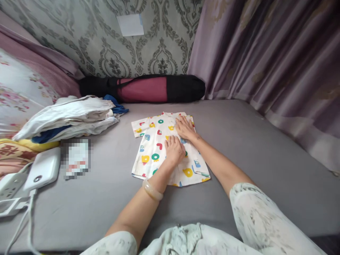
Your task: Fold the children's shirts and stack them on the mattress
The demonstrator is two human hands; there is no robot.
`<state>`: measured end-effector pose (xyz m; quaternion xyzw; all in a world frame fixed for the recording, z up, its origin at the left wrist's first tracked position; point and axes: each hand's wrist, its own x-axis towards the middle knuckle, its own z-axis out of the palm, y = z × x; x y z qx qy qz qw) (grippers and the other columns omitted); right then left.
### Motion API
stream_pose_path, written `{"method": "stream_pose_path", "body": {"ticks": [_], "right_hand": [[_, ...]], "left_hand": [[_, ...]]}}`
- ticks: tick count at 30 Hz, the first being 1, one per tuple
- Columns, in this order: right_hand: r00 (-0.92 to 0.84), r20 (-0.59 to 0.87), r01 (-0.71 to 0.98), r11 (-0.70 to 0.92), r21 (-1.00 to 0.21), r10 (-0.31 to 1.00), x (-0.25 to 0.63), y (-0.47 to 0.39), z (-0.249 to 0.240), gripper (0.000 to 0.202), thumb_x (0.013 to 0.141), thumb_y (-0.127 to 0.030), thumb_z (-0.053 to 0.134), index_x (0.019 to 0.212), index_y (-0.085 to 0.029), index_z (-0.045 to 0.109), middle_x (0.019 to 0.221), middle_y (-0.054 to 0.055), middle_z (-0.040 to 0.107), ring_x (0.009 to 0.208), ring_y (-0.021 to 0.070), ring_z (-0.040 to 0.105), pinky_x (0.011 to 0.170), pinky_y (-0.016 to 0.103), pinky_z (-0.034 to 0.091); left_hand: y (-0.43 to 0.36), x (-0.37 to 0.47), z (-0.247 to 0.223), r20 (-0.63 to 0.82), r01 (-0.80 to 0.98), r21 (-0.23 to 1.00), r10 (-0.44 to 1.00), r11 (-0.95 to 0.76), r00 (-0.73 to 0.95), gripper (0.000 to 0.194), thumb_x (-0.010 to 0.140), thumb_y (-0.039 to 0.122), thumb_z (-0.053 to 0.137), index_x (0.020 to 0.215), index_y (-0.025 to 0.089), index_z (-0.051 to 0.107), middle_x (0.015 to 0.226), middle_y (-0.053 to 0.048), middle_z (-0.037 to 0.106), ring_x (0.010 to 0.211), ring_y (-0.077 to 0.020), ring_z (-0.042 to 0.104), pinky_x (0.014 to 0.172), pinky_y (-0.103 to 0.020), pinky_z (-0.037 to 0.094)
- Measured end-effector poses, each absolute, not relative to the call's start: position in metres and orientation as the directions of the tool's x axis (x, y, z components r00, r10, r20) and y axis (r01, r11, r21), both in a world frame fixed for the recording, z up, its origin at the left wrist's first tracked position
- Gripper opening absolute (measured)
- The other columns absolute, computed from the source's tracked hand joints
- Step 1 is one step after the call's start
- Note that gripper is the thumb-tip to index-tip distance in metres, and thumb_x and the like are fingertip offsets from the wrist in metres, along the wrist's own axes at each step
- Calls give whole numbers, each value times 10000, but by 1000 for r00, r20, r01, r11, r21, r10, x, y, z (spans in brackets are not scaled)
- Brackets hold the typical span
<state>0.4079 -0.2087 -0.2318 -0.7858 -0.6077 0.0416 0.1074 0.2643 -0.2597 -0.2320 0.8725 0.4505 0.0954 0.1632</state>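
Note:
A small white short-sleeved shirt (148, 148) with red, yellow, green and blue prints lies on the grey bed sheet. Its left-side sleeve sticks out flat; the right side looks folded inward. My left hand (174, 150) rests palm down on the middle of the shirt, fingers stretched out and a pale bangle on the wrist. Farther up, my right hand (185, 128) lies flat near the collar on the right side, its fingers spread. Neither hand grips the cloth. Both hands and the right forearm cover parts of the shirt.
A pile of white and blue clothes (77, 115) lies at left. Nearer me are a white power bank (44, 168), a power strip (12, 184), cables and a blurred-out item (77, 158). A black and red long bag (143, 88) lies along the wall. Purple curtains (233, 53) hang at right.

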Motion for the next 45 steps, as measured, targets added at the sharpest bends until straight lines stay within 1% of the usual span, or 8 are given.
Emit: {"method": "stream_pose_path", "body": {"ticks": [8, 20, 26, 30, 36, 39, 43, 45], "right_hand": [[258, 32, 901, -228, -370, 966, 402, -234, -224, 597, 997, -373, 166, 1539, -130, 223, 1612, 93, 176, 1483, 205, 118, 1194, 442, 100], [256, 6, 951, -251, -181, 967, 391, -322, -234, 642, 984, -412, 170, 1524, -72, 248, 1601, 122, 193, 1480, 241, 133, 1196, 478, 104], [179, -40, 957, -183, -223, 983, 375, -345, -221, 694, 985, -483, 143, 1542, -72, 192, 1613, 121, 121, 1487, 236, 86, 1197, 477, 77], [127, -84, 952, -145, -270, 988, 360, -366, -222, 733, 977, -550, 104, 1550, -100, 184, 1619, 106, 86, 1490, 218, 48, 1200, 460, 72], [133, -94, 965, -151, -214, 987, 354, -371, -224, 698, 979, -506, 159, 1539, -94, 226, 1612, 125, 130, 1487, 237, 87, 1196, 471, 99], [126, -79, 974, -138, -180, 989, 356, -366, -216, 651, 979, -484, 227, 1499, -106, 332, 1587, 147, 234, 1468, 259, 189, 1179, 458, 157], [128, 28, 977, -121, -173, 991, 360, -348, -204, 453, 988, -388, 298, 1270, -185, 589, 1352, 127, 579, 1275, 257, 495, 1111, 420, 267], [153, 82, 973, -135, -185, 985, 362, -333, -201, 392, 980, -344, 342, 1221, -193, 612, 1296, 111, 619, 1212, 248, 540, 1077, 386, 298]], "left_hand": [[-252, 262, -234, 69, 746, 388, 824, -541, 562, 333, 883, 167, 411, 1203, 163, 502, 1371, -145, 509, 1332, -251, 407, 1118, -429, 271], [-258, 261, -227, 40, 754, 306, 799, -581, 600, 346, 924, 170, 365, 1249, 106, 464, 1424, -189, 447, 1368, -274, 352, 1131, -430, 225], [-245, 231, -207, -43, 698, 295, 721, -653, 692, 343, 959, 362, 390, 1205, 141, 482, 1373, -168, 477, 1344, -283, 370, 1076, -403, 317], [-234, 198, -195, -3, 733, 260, 758, -629, 652, 299, 948, 309, 402, 1189, 156, 490, 1346, -163, 495, 1323, -273, 391, 1059, -386, 336], [-221, 162, -194, -39, 852, 232, 871, -469, 490, 286, 928, 318, 450, 1157, 160, 511, 1302, -168, 522, 1255, -297, 457, 1007, -394, 370], [-218, 148, -196, -34, 896, 260, 924, -359, 380, 305, 920, 323, 466, 1176, 161, 500, 1302, -171, 527, 1229, -301, 482, 976, -388, 388], [-219, 134, -197, -51, 932, 264, 961, -249, 271, 244, 918, 337, 461, 1074, 165, 536, 1211, -170, 570, 1168, -299, 517, 938, -380, 410], [-219, 129, -197, -58, 938, 270, 968, -219, 243, 221, 919, 341, 458, 1024, 165, 541, 1173, -167, 584, 1152, -295, 529, 926, -374, 417]]}}
